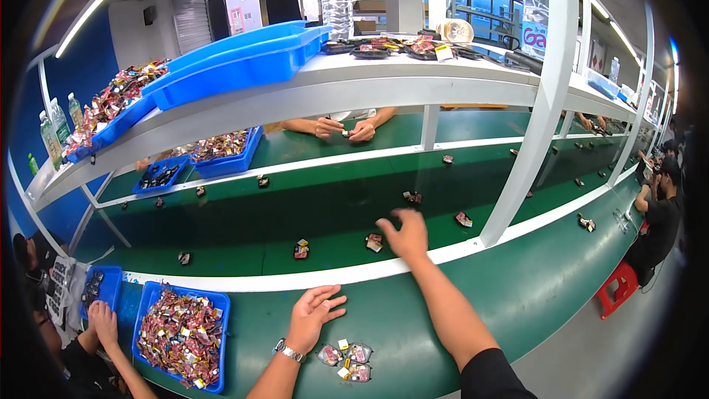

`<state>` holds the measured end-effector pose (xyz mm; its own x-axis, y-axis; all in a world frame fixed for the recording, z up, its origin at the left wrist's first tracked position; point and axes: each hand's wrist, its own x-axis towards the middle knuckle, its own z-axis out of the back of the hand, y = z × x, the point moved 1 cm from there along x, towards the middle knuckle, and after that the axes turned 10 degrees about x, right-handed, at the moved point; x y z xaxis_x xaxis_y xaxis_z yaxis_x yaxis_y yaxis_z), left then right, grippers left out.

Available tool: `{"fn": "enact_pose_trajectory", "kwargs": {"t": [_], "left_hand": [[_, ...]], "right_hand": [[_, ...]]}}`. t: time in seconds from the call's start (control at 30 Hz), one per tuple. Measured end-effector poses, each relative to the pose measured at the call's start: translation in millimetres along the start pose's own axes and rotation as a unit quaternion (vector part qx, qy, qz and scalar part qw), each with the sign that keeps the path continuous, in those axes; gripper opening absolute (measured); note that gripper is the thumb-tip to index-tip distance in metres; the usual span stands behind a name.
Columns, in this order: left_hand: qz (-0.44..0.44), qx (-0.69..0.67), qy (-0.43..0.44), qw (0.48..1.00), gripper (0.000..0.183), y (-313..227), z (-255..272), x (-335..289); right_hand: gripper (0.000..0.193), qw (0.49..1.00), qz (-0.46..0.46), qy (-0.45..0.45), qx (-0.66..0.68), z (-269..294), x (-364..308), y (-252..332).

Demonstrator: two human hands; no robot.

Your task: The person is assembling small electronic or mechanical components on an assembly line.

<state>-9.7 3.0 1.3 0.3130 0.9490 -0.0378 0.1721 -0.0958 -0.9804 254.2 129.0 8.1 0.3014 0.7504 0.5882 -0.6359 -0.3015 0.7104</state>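
My right hand (406, 236) reaches over the white rail onto the green conveyor belt, thumb spread from the fingers, which blur a little; I see nothing held. Just left of its thumb lies a small black device casing with a reddish board and white part (374, 241); another such piece (412, 197) sits just beyond the fingertips. My left hand (316, 312), with a watch (288, 350) at the wrist, hovers over the near green bench, fingers loosely apart and empty. Several clear-and-black casings with reddish boards (348, 360) lie grouped between my forearms.
At left on the bench stands a blue bin (225, 325) heaped with reddish pieces, beside a co-worker's hands (103, 321). The white rail (354, 273) and a slanting post (528, 118) border the belt. Across it, another person's hands (343, 130) hold a small part. Overhead, the shelf carries blue trays (229, 66).
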Motion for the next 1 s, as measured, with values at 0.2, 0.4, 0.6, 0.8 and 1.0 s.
{"fn": "enact_pose_trajectory", "kwargs": {"t": [0.2,0.4,0.6,0.8,1.0], "left_hand": [[-0.004,0.019,0.03,0.999,0.03,-2,-14,8],[-0.023,0.03,0.024,0.999,0.028,-1,-10,6],[-0.008,0.016,0.013,1.0,0.027,6,-2,7],[0.036,0.059,0.124,0.99,0.038,-4,-8,8],[0.1,0.05,0.219,0.969,0.043,-3,-6,-2]], "right_hand": [[0.058,0.983,-0.03,-0.065,-0.169,37,59,-101],[0.053,0.987,-0.09,-0.052,-0.121,28,67,-98],[0.043,0.983,-0.071,-0.047,0.161,36,8,-23],[0.06,0.934,0.053,0.261,0.239,85,-86,57],[0.056,0.889,0.05,0.402,0.215,87,-104,105]]}}
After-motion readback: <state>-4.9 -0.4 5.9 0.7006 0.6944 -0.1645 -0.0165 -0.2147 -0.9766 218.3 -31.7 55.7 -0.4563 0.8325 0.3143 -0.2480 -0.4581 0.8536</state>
